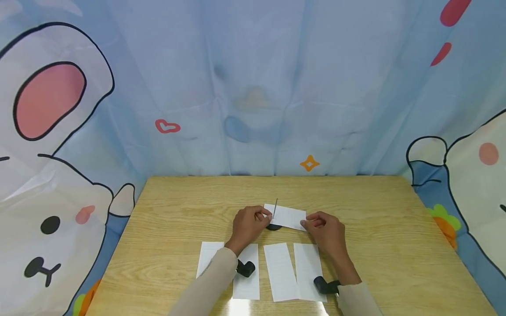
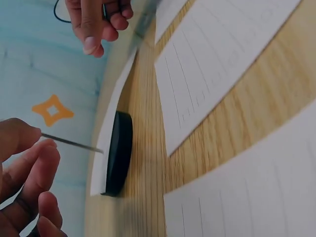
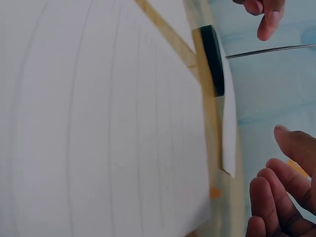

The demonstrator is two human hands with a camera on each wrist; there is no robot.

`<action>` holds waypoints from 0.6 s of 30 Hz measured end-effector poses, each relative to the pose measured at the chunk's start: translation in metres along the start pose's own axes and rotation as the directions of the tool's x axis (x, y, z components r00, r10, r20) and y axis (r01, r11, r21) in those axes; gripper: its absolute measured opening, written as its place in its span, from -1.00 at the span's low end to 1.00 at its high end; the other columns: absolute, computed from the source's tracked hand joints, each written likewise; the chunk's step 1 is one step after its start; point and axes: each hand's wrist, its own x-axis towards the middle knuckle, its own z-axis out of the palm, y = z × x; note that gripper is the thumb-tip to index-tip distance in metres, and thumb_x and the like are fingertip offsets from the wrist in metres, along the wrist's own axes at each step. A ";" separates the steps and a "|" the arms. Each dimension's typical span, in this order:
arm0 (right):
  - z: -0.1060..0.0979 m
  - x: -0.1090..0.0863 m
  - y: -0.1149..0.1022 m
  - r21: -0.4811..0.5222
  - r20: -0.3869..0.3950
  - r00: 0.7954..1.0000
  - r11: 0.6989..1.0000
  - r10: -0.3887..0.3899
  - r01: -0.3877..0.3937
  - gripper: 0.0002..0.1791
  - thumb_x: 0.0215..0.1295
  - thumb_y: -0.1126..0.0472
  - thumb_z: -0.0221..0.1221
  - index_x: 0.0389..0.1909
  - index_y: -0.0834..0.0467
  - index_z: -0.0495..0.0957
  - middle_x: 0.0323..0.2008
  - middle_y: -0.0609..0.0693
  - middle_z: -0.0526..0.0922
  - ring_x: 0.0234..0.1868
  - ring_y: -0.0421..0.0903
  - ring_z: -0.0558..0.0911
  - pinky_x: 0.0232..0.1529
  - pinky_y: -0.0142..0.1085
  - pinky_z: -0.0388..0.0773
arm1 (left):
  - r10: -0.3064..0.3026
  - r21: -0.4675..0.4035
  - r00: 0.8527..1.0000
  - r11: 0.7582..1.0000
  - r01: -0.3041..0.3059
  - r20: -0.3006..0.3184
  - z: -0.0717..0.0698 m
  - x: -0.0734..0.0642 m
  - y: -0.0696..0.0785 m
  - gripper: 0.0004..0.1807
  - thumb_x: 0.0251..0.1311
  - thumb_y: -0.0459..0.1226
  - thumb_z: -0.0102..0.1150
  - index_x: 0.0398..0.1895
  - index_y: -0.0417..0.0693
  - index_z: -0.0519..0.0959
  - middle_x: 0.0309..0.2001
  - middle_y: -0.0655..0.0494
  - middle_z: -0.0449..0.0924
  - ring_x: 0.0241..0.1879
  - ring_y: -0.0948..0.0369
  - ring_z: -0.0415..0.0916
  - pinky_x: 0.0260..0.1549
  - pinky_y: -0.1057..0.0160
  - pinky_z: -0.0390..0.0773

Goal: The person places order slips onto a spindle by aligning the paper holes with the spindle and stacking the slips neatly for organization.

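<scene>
A bill spike with a black round base (image 2: 120, 153) and a thin upright metal rod (image 3: 269, 50) stands at mid-table. A white paper slip (image 1: 290, 217) is pierced by the rod and lies down on the base, its right end reaching out past it. My left hand (image 1: 250, 224) is beside the rod, its fingertips (image 2: 47, 143) overlapping the rod's upper part in the left wrist view. Around the slip's right end is my right hand (image 1: 326, 230); the right wrist view shows its thumb and fingers (image 3: 284, 180) apart, with nothing between them.
Several lined paper slips lie in a row nearer me, among them one slip (image 1: 281, 272) at the middle and another (image 1: 310, 263) to its right, their lower edges overlapping. My left forearm crosses the leftmost slip (image 1: 208, 251). A printed curtain (image 1: 253, 87) hangs behind the wooden table (image 1: 379, 237).
</scene>
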 end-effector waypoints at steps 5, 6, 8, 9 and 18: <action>-0.011 -0.013 -0.004 0.057 -0.054 0.999 0.998 0.001 0.002 -0.74 0.24 0.02 0.54 -0.18 0.08 0.80 -0.38 -0.01 0.77 -0.42 -0.30 0.66 -0.31 -0.46 0.57 | 0.035 -0.025 0.999 0.999 -0.036 -0.038 0.000 -0.010 0.008 -0.90 0.39 -0.09 0.39 -0.23 0.20 0.83 -0.34 0.27 0.77 -0.42 0.40 0.47 -0.36 0.34 0.46; -0.013 -0.016 -0.005 0.066 -0.063 0.998 0.998 0.004 0.001 -0.74 0.24 0.02 0.54 -0.17 0.08 0.81 -0.37 -0.01 0.77 -0.42 -0.31 0.65 -0.31 -0.47 0.57 | 0.047 -0.026 0.998 0.998 -0.048 -0.040 0.000 -0.013 0.010 -0.91 0.39 -0.08 0.39 -0.23 0.20 0.83 -0.33 0.28 0.77 -0.41 0.39 0.46 -0.35 0.35 0.46; -0.018 -0.022 -0.008 0.081 -0.081 0.997 0.997 0.013 -0.007 -0.73 0.24 0.02 0.54 -0.16 0.08 0.81 -0.36 -0.02 0.78 -0.41 -0.34 0.66 -0.30 -0.50 0.56 | 0.079 -0.029 0.996 0.996 -0.080 -0.043 0.001 -0.016 0.014 -0.92 0.38 -0.08 0.40 -0.24 0.22 0.83 -0.33 0.30 0.77 -0.39 0.34 0.48 -0.32 0.36 0.44; -0.020 -0.025 -0.010 0.089 -0.090 0.996 0.996 0.016 -0.008 -0.73 0.24 0.02 0.55 -0.15 0.09 0.81 -0.36 -0.01 0.79 -0.41 -0.35 0.66 -0.30 -0.51 0.56 | 0.096 -0.034 0.995 0.995 -0.097 -0.042 0.001 -0.018 0.016 -0.93 0.37 -0.09 0.41 -0.25 0.22 0.83 -0.33 0.31 0.76 -0.38 0.30 0.51 -0.31 0.37 0.44; -0.034 -0.053 -0.027 0.113 -0.150 0.986 0.992 0.077 -0.060 -0.69 0.24 0.06 0.55 -0.10 0.14 0.80 -0.29 0.04 0.82 -0.37 -0.43 0.64 -0.27 -0.64 0.54 | 0.190 -0.128 0.981 0.973 -0.193 -0.035 0.012 -0.025 0.032 -0.92 0.28 -0.11 0.47 -0.21 0.20 0.81 -0.32 0.31 0.79 -0.24 0.11 0.64 -0.22 0.24 0.62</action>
